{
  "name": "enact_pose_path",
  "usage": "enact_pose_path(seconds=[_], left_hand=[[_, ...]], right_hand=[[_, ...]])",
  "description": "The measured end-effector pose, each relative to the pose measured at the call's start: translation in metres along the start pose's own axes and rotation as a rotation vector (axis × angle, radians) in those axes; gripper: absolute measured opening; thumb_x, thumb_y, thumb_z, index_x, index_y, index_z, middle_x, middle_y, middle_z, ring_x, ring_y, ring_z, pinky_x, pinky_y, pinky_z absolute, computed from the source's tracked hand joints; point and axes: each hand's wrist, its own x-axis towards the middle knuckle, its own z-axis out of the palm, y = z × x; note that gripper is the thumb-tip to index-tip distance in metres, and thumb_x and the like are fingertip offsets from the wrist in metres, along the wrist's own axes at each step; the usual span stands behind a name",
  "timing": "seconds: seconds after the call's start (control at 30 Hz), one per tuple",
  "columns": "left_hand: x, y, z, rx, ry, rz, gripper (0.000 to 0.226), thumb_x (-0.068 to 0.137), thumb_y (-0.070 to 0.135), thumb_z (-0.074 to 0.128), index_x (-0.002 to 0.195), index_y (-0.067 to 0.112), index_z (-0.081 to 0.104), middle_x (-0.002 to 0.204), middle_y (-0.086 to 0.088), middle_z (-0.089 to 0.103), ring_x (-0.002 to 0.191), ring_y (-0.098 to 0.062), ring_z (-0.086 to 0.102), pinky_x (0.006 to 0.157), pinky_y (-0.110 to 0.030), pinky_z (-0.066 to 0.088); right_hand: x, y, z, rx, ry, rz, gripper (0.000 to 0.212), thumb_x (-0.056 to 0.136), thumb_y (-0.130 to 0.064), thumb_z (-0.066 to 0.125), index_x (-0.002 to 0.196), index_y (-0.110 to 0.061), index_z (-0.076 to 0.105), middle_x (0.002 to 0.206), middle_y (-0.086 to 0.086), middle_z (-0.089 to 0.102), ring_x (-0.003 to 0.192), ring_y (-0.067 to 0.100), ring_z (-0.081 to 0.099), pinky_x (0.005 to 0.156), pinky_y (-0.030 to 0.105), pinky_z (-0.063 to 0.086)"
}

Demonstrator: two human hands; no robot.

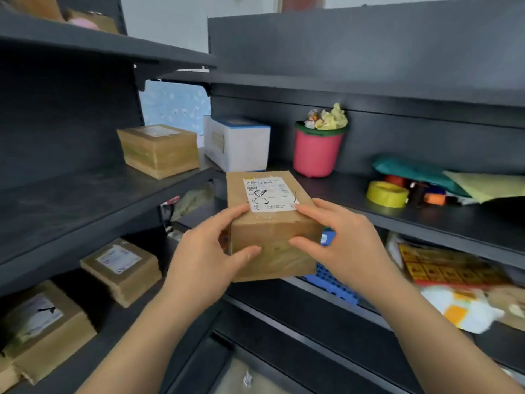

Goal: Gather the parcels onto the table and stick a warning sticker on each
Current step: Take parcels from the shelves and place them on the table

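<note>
Two hands, L [207, 251] & R [345, 245], grip rectangular cardboard parcel [272, 223]

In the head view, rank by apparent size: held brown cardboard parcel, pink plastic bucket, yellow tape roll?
Largest: brown cardboard parcel, though nearness to the camera helps.
Then: pink plastic bucket.
Smallest: yellow tape roll.

Even indoor light, soft shadows under shelves, edges blurred and bowed.

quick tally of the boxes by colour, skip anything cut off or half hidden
brown parcels: 4, one held, three shelved at left
white box: 1
total: 5
</note>
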Motion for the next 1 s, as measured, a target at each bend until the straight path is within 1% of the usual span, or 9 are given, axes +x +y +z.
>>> enact_pose_path(seconds=[0.1,0.17,0.3,0.4,0.47,0.6,0.73,0.87,1.0], left_hand=[[-0.005,0.030,0.045,-0.068,-0.094,0.030,0.067,0.066,0.039,0.081,0.121,0.057,0.047,0.106,0.031,0.059,0.089,0.008,0.057,0.073,-0.014,0.047],[-0.011,0.054,0.077,-0.116,-0.159,0.044,0.067,0.066,0.039,0.082,0.119,0.060,0.046,0.107,0.028,0.060,0.088,0.005,0.058,0.074,-0.018,0.049],[-0.033,0.109,0.145,-0.210,-0.297,0.080,0.067,0.065,0.039,0.082,0.118,0.061,0.047,0.109,0.028,0.058,0.092,0.004,0.058,0.081,-0.026,0.053],[-0.053,0.153,0.197,-0.277,-0.402,0.120,0.066,0.066,0.039,0.081,0.118,0.062,0.046,0.112,0.026,0.057,0.092,0.004,0.058,0.080,-0.025,0.053],[-0.068,0.181,0.230,-0.317,-0.463,0.154,0.067,0.067,0.039,0.081,0.118,0.062,0.046,0.113,0.024,0.058,0.093,0.002,0.058,0.079,-0.025,0.053],[-0.097,0.234,0.293,-0.393,-0.572,0.239,0.066,0.069,0.036,0.081,0.119,0.059,0.047,0.116,0.027,0.054,0.098,0.005,0.053,0.071,-0.012,0.047],[-0.121,0.284,0.346,-0.485,-0.713,0.311,0.062,0.068,0.032,0.082,0.113,0.060,0.050,0.107,0.033,0.054,0.094,0.014,0.052,0.069,-0.009,0.047],[-0.140,0.333,0.397,-0.504,-0.825,0.396,0.065,0.069,0.036,0.081,0.114,0.066,0.044,0.106,0.033,0.053,0.095,0.008,0.052,0.070,-0.007,0.040],[-0.155,0.384,0.449,-0.556,-0.944,0.509,0.067,0.069,0.039,0.080,0.118,0.064,0.042,0.097,0.045,0.041,0.091,0.030,0.040,0.059,0.000,0.038]], right_hand=[[-0.038,0.035,-0.033,-0.066,0.031,0.100,0.053,0.074,-0.045,0.074,0.124,-0.035,0.060,0.130,-0.012,0.057,0.112,0.010,0.054,0.091,0.026,0.040],[-0.066,0.058,-0.058,-0.106,0.042,0.161,0.053,0.074,-0.046,0.074,0.125,-0.035,0.060,0.131,-0.011,0.056,0.112,0.011,0.055,0.090,0.026,0.039],[-0.129,0.103,-0.113,-0.195,0.041,0.299,0.054,0.075,-0.047,0.072,0.126,-0.036,0.058,0.137,-0.008,0.052,0.118,0.015,0.053,0.095,0.032,0.044],[-0.180,0.132,-0.157,-0.234,0.083,0.403,0.053,0.074,-0.045,0.075,0.124,-0.037,0.060,0.134,-0.008,0.055,0.115,0.013,0.056,0.093,0.029,0.044],[-0.214,0.150,-0.183,-0.267,0.108,0.473,0.053,0.073,-0.045,0.076,0.123,-0.037,0.060,0.134,-0.005,0.055,0.115,0.015,0.056,0.094,0.032,0.047],[-0.279,0.179,-0.228,-0.361,0.147,0.618,0.054,0.072,-0.046,0.076,0.123,-0.039,0.060,0.136,-0.003,0.054,0.115,0.018,0.057,0.095,0.034,0.046],[-0.337,0.200,-0.265,-0.411,0.215,0.763,0.055,0.073,-0.048,0.075,0.125,-0.039,0.058,0.139,-0.002,0.052,0.118,0.018,0.056,0.098,0.037,0.046],[-0.385,0.217,-0.298,-0.497,0.268,0.905,0.055,0.074,-0.050,0.072,0.126,-0.040,0.057,0.138,-0.006,0.051,0.115,0.013,0.056,0.094,0.031,0.046],[-0.422,0.233,-0.332,-0.544,0.351,1.013,0.053,0.076,-0.045,0.073,0.126,-0.037,0.058,0.134,-0.007,0.055,0.106,0.015,0.061,0.087,0.035,0.052]])
